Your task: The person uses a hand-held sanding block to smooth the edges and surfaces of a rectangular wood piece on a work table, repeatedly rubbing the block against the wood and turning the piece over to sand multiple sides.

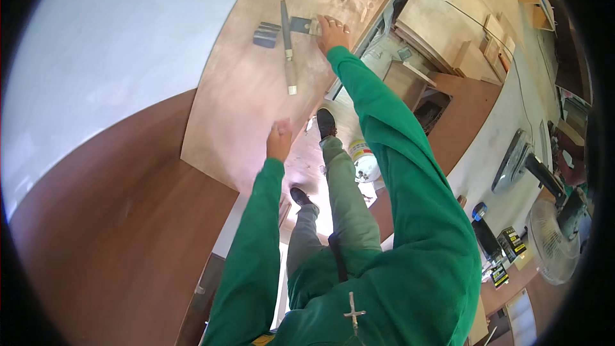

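Note:
My right hand is at the far right part of a wooden board. Its fingers are closed round the pale end of a flat scraper with a dark rectangular blade, which points left. Just left of the blade lies a long file with a light wooden handle, its handle toward me. Beyond it to the left is a dark, banded flat plate. Nearer to me, my left hand is curled over the board's near right edge. Its fingertips are blurred, and anything inside them is hidden.
Left of the board are a white surface and a brown panel. A white bucket stands on the floor by my feet. At the right are stacked wood sheets, a cable and a fan.

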`<state>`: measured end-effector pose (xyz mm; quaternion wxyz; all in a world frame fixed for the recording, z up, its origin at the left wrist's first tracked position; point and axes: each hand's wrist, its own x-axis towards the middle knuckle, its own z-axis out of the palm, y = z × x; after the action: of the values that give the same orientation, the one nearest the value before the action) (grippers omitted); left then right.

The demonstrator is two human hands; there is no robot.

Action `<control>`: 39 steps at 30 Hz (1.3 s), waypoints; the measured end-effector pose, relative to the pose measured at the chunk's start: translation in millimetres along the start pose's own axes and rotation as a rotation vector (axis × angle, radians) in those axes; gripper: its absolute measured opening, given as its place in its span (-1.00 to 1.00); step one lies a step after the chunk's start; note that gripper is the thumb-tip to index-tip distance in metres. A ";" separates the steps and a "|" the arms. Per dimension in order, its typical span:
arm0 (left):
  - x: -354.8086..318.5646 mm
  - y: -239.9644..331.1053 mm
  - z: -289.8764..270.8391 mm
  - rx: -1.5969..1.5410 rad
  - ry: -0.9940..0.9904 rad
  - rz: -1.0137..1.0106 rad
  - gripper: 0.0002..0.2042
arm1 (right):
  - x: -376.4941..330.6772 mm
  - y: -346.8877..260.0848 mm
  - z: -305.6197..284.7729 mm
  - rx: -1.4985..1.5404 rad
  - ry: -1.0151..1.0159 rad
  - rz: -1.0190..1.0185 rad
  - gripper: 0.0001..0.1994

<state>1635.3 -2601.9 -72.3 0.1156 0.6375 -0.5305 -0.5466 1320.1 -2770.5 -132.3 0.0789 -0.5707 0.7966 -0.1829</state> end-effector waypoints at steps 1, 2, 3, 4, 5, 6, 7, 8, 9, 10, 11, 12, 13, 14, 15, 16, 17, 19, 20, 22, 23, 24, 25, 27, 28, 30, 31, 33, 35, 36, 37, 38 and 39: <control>32.9 13.0 17.9 -0.024 0.028 0.025 -0.57 | 12.1 13.7 5.3 -0.054 -0.057 -0.007 -0.46; 61.5 25.2 34.9 -0.043 0.054 0.051 -0.53 | 20.4 25.2 10.0 -0.104 -0.113 -0.010 -0.46; 92.1 27.6 39.6 0.076 0.147 0.105 -0.47 | 30.6 21.6 12.5 -0.125 -0.146 -0.008 -0.46; 116.2 23.4 37.9 0.197 0.240 0.154 -0.42 | 34.2 10.5 14.4 -0.144 -0.184 -0.006 -0.47; 135.4 23.0 38.8 0.245 0.274 0.135 -0.37 | 30.7 9.2 16.2 -0.179 -0.231 0.008 -0.47; 149.6 19.8 34.4 0.299 0.310 0.113 -0.32 | 25.5 -0.8 18.3 -0.123 -0.250 0.082 -0.46; 156.9 16.1 38.7 0.207 0.269 0.103 -0.32 | 19.8 -3.4 19.7 -0.079 -0.265 0.167 -0.44; 163.4 18.1 51.3 0.103 0.219 0.099 -0.32 | 13.1 10.4 22.0 0.043 -0.326 0.230 -0.51; 170.8 25.8 71.4 -0.008 0.160 0.101 -0.32 | 5.0 33.9 22.6 0.157 -0.368 0.299 -0.56; 172.7 27.5 80.6 0.128 0.170 0.120 -0.35 | -7.2 41.5 22.3 0.260 -0.367 0.359 -0.61; 170.1 25.9 86.3 0.267 0.184 0.138 -0.38 | -26.4 44.7 21.1 0.369 -0.366 0.417 -0.66; 172.1 25.5 84.3 0.409 0.215 0.163 -0.41 | -39.7 41.7 16.7 0.459 -0.278 0.438 -0.67; 181.2 21.8 69.8 0.418 0.213 0.176 -0.48 | -49.0 29.4 10.2 0.563 -0.184 0.441 -0.68; 189.5 19.5 53.1 0.425 0.214 0.190 -0.55 | -57.7 17.8 1.7 0.664 -0.089 0.439 -0.69; 191.3 18.1 37.0 0.436 0.220 0.200 -0.61 | -69.6 6.7 -6.9 0.737 -0.058 0.454 -0.70; 182.8 25.4 37.6 0.219 0.153 0.075 -0.66 | -93.9 9.7 -15.3 0.794 -0.028 0.489 -0.71; 173.7 33.1 36.6 0.005 0.091 -0.051 -0.71 | -116.3 12.5 -24.8 0.854 0.002 0.519 -0.72; 138.2 47.7 31.1 -0.260 -0.016 -0.199 -0.77 | -171.3 24.5 -49.4 1.121 -0.045 0.635 -0.73; 113.5 54.2 36.8 -0.325 -0.080 -0.215 -0.79 | -204.9 32.4 -59.4 1.306 -0.054 0.859 -0.74; 73.2 58.1 14.7 -0.374 -0.136 -0.246 -0.82 | -239.4 10.9 -97.4 1.380 -0.087 0.993 -0.70; 46.5 60.2 13.5 -0.376 -0.187 -0.273 -0.84 | -265.4 10.2 -108.1 1.320 -0.050 0.986 -0.67; 19.6 63.3 17.5 -0.381 -0.258 -0.298 -0.85 | -293.0 11.7 -123.2 1.244 0.004 0.984 -0.65; -2.7 52.7 16.9 -0.360 -0.280 -0.268 -0.85 | -322.6 4.4 -132.3 1.216 0.060 1.017 -0.61; -58.1 23.0 33.1 -0.313 -0.374 -0.212 -0.85 | -390.8 -5.4 -138.8 1.130 0.089 1.049 -0.41; -77.3 0.7 38.8 -0.312 -0.425 -0.210 -0.83 | -421.5 -16.9 -141.8 1.016 0.142 1.055 -0.33; -107.3 -55.0 20.7 -0.281 -0.480 -0.314 -0.85 | -481.5 -59.3 -160.2 1.050 0.122 0.981 -0.15; -115.8 -75.9 13.9 -0.262 -0.496 -0.400 -0.87 | -507.9 -83.4 -169.7 0.925 0.183 0.896 -0.28; -148.4 -104.7 -7.3 -0.092 -0.685 -0.360 -0.74 | -578.1 -128.3 -194.1 0.809 0.212 0.825 -0.45; -140.3 -125.3 -33.7 0.289 -0.787 -0.192 -0.72 | -621.6 -165.7 -228.4 0.853 0.185 0.817 -0.51; -168.5 -125.6 -39.9 0.365 -0.938 -0.283 -0.73 | -668.4 -185.5 -224.2 0.885 0.163 0.898 -0.50; -196.1 -115.6 -46.8 0.447 -1.060 -0.377 -0.74 | -706.9 -201.2 -226.2 0.875 0.179 1.000 -0.51; -196.9 -115.8 -46.2 0.691 -1.094 -0.377 -0.76 | -730.3 -215.1 -233.9 0.873 0.183 1.059 -0.51; -191.7 -123.7 -41.0 0.928 -1.107 -0.366 -0.77 | -753.2 -225.9 -242.8 0.871 0.181 1.110 -0.51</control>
<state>1767.7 -2414.9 -36.7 -0.5426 0.3303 -0.5728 -0.5181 1691.0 -2078.7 114.8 0.3151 0.0201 0.8275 -0.4643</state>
